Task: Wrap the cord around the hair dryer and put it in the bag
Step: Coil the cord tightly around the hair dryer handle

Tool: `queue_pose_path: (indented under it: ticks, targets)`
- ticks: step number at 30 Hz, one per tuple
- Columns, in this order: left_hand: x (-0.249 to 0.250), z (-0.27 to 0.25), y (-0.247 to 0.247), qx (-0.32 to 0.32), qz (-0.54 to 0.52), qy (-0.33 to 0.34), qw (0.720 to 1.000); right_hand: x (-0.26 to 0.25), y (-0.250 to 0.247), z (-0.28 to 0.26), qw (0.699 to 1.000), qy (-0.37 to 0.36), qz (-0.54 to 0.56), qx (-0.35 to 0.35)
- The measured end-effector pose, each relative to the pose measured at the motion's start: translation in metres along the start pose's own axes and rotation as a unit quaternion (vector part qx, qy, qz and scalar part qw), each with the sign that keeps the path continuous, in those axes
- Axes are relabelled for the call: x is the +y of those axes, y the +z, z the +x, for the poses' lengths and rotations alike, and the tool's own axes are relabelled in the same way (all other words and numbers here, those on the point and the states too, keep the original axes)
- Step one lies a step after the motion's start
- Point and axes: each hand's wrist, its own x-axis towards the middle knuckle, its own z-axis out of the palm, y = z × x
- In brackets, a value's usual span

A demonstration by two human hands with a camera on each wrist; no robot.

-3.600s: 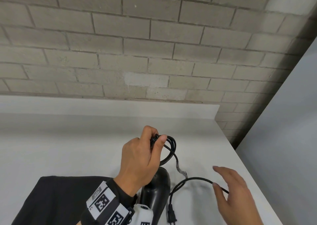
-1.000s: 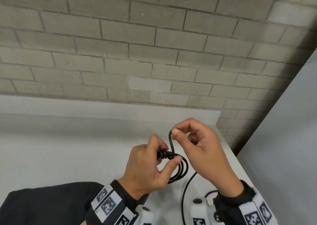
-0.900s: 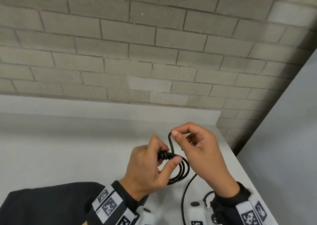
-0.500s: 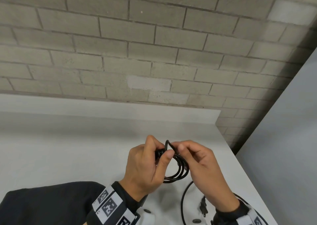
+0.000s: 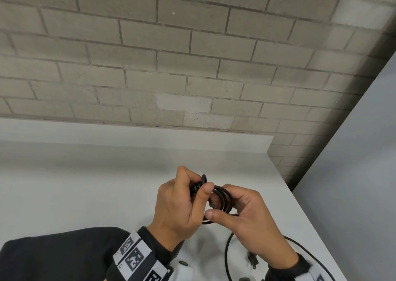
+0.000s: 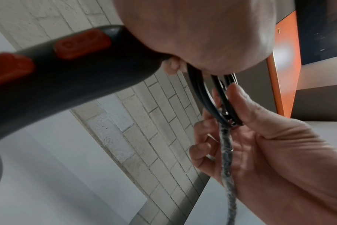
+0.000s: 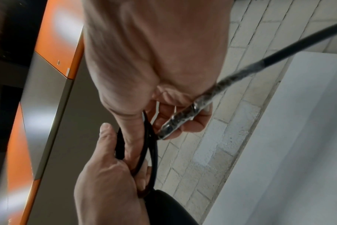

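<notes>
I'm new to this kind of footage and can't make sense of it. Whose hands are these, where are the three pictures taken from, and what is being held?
No machine here: a person works with bare hands and wears three cameras. The wide picture comes from the head, looking down at a white table before a brick wall. The other two come from the wrists, looking along each hand. The left hand holds a hair dryer, dark with orange buttons, and pinches black cord loops at its end. The right hand grips the same loops and the trailing cord. The plug hangs below, near the table. The dark cloth at lower left may be the bag; I cannot tell.
</notes>
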Motion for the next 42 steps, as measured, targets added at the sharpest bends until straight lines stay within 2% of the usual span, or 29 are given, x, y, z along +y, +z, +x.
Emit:
queue_pose_path:
  ticks: [5,9,12,16,17,19,21,23,27,31,35,38,42]
  targets:
    - [0.003,-0.002,0.003,-0.015,-0.021,0.005,1.0,-0.007,-0.008,-0.001,0.998,0.016,-0.025,-0.047]
    - [0.003,-0.001,0.006,-0.011,0.008,0.033,0.999,-0.011,-0.01,0.0,0.998,0.013,-0.034,-0.059]
    - [0.002,0.001,0.007,0.004,0.029,0.031,0.999,-0.01,-0.004,-0.002,0.999,0.013,-0.043,-0.023]
    - [0.0,0.003,0.005,0.022,0.062,0.022,0.998,-0.003,0.012,-0.009,0.994,-0.013,-0.052,0.098]
    - [-0.001,0.003,0.005,0.025,0.067,0.019,0.997,0.001,0.016,-0.011,0.987,-0.044,-0.076,0.137]
    - [-0.001,0.004,0.004,0.03,0.079,0.014,0.996,0.012,0.022,-0.013,0.954,-0.154,-0.168,0.195]
    - [-0.001,0.004,0.004,0.033,0.084,0.011,0.996,0.022,0.028,-0.016,0.911,-0.227,-0.272,0.209]
    - [0.0,0.004,0.003,0.035,0.086,0.011,0.996,0.024,0.032,-0.018,0.884,-0.225,-0.347,0.216]
    - [0.001,0.003,0.003,0.04,0.087,0.01,0.995,0.015,0.041,-0.025,0.848,-0.167,-0.447,0.231]
    - [0.002,0.001,0.007,0.043,0.099,0.026,0.994,0.003,0.055,-0.03,0.82,-0.127,-0.492,0.265]
    - [0.004,-0.001,0.01,0.048,0.106,0.03,0.993,-0.003,0.061,-0.029,0.837,-0.129,-0.458,0.271]
    - [0.004,-0.001,0.011,0.046,0.117,0.031,0.992,0.004,0.059,-0.028,0.885,-0.139,-0.372,0.243]
    - [0.003,0.0,0.011,0.044,0.114,0.029,0.992,0.0,0.05,-0.029,0.954,-0.083,-0.212,0.195]
